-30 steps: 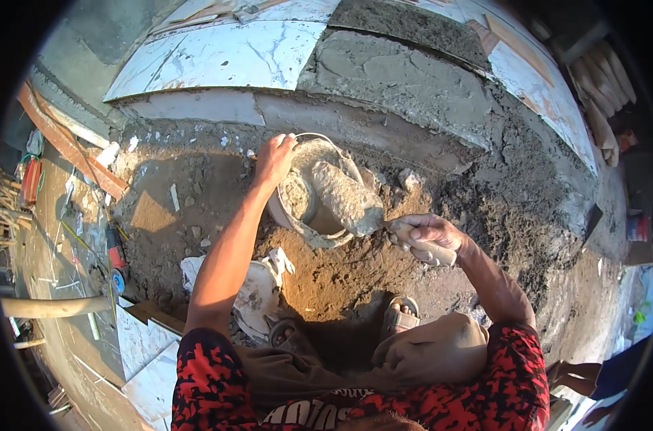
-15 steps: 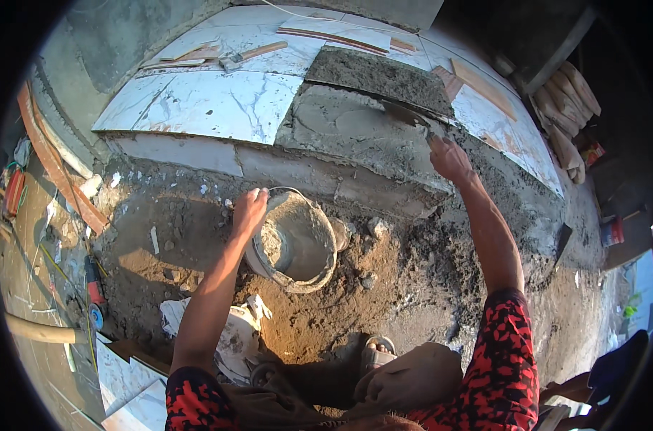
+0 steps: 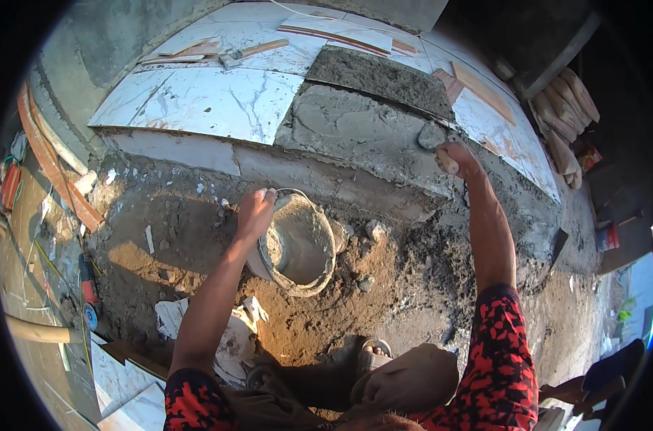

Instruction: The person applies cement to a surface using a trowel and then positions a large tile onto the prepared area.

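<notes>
My right hand (image 3: pixel 457 159) is closed around the handle of a trowel (image 3: pixel 432 136). Its mortar-coated blade is at the right end of a bed of wet grey mortar (image 3: pixel 355 129) spread over the raised step. My left hand (image 3: pixel 257 212) grips the thin wire handle of a bucket (image 3: pixel 303 241) at its upper left rim. Grey mortar sticks to the bucket's inner wall, and the bucket stands on the dirt in front of the step. White marbled tiles (image 3: pixel 218 104) border the mortar bed on the left.
A hammer (image 3: pixel 251 52) and tile strips lie on the far tiles. An angle grinder (image 3: pixel 89 291) rests on the ground at left, near a long brown strip (image 3: pixel 61 169). A white sack (image 3: pixel 233 337) lies below my left arm. Another person's hand (image 3: pixel 567 391) shows at lower right.
The trowel blade has come off its flat, leftward position near the far edge and turned nearer my right hand. My left hand has shifted slightly right, still at the bucket handle.
</notes>
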`<state>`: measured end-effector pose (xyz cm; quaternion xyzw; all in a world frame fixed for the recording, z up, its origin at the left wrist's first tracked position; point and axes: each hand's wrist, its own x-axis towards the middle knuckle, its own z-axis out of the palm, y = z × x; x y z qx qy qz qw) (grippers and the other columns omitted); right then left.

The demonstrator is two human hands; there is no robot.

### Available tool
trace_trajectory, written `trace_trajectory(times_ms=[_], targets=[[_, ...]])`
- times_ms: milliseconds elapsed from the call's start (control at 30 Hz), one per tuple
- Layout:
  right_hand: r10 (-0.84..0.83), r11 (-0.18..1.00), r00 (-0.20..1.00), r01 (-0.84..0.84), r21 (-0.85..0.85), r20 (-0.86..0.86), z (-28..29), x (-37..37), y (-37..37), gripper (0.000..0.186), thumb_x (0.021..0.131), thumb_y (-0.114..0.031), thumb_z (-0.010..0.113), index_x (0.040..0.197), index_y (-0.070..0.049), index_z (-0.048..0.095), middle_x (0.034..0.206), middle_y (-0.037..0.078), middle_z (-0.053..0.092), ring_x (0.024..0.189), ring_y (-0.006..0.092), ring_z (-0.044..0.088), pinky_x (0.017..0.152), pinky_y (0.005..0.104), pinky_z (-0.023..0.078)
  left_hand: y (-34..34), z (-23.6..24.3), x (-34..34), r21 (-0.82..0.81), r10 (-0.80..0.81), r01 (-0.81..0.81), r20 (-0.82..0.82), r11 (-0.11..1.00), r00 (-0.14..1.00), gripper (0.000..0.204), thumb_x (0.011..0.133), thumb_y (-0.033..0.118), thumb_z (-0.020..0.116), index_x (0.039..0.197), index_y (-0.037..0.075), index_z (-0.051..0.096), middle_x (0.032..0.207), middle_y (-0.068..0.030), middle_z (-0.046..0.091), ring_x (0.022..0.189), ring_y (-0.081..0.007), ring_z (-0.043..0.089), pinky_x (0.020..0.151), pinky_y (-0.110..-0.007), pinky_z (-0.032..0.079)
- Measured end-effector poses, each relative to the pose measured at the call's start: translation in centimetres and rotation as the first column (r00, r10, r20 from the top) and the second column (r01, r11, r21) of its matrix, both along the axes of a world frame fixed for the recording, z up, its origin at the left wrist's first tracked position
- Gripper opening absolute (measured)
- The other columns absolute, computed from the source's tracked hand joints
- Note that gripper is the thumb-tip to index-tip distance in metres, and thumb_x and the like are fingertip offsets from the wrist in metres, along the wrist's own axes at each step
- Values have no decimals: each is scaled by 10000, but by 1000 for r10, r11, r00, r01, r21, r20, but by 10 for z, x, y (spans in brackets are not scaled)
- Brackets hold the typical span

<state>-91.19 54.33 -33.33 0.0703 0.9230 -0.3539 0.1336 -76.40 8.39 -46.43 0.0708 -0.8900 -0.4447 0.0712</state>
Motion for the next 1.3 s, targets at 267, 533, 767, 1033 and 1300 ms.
trace_trajectory(times_ms=[267, 533, 767, 1033, 1300], targets=[[2, 938, 1000, 8, -346, 27, 9, -24, -80, 198, 872, -151, 521, 838, 1, 643, 726, 107, 609, 534, 166, 577, 425, 300, 457, 7, 22, 9, -94, -18, 20, 20, 995, 1000, 443, 901, 343, 416, 950, -55, 603, 933, -304, 591, 930, -448, 555, 814, -480, 421], [10, 999, 999, -9, 34, -33, 31, -16, 7, 211, 862, -211, 557, 910, -17, 627, 688, 93, 611, 498, 172, 575, 429, 315, 480, -8, 7, 1, -39, 37, -38, -27, 999, 999, 466, 905, 366, 406, 946, -56, 600, 955, -299, 592, 945, -445, 553, 830, -475, 424], [-128, 942, 935, 10, -336, -332, -18, 198, -76, 417, 841, -112, 572, 1227, -23, 443, 918, 102, 585, 634, 123, 565, 504, 261, 479, -41, -11, -10, -24, 49, -47, 76, 999, 996, 502, 891, 394, 427, 1057, -50, 593, 1035, -284, 594, 1014, -409, 564, 860, -443, 438], [558, 773, 571, -622, 127, -601, -186, 303, -180, 442, 749, -12, 600, 1144, 79, 426, 1014, 315, 497, 795, 434, 571, 547, 484, 498, -103, -48, 2, 245, 132, -176, 183, 954, 974, 471, 887, 374, 478, 1085, -36, 597, 1084, -187, 633, 1029, -318, 586, 872, -373, 424], [654, 745, 524, -569, 348, -545, -228, 338, -78, 364, 761, 39, 604, 1104, -3, 491, 1020, 215, 550, 780, 386, 592, 617, 424, 503, -114, -53, 13, 244, 181, -239, 237, 940, 954, 449, 884, 358, 520, 1110, -22, 597, 1061, -120, 649, 968, -206, 578, 848, -328, 422]])
